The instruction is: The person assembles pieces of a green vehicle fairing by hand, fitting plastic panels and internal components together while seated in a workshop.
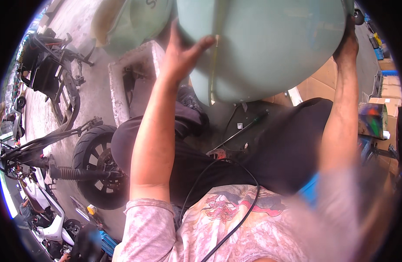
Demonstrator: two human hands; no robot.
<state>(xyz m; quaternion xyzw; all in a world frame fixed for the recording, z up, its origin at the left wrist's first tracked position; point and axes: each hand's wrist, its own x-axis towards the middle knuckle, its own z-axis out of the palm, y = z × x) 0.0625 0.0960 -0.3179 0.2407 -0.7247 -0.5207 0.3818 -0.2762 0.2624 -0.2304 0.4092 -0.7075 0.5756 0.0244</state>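
Note:
A large, pale green, rounded body panel (270,48) fills the top of the head view, held up between both my hands. A narrow yellowish strip runs down its left part. My left hand (182,56) grips the left side, thumb lying over the front face and the other fingers partly hidden. At the opposite edge my right hand (347,43) clasps the rim, its fingers mostly out of sight. To the left of the panel stands a second pale green piece (135,19), cut off by the top of the picture.
Beneath the panel, between my legs, lies a screwdriver-like tool (240,131) with a long shaft. A stripped motorbike frame (63,83) and a wheel (98,166) stand at left. Cardboard (321,81) lies beyond my right knee; boxes (390,87) are stacked far right. A dark cable (253,179) crosses my shirt.

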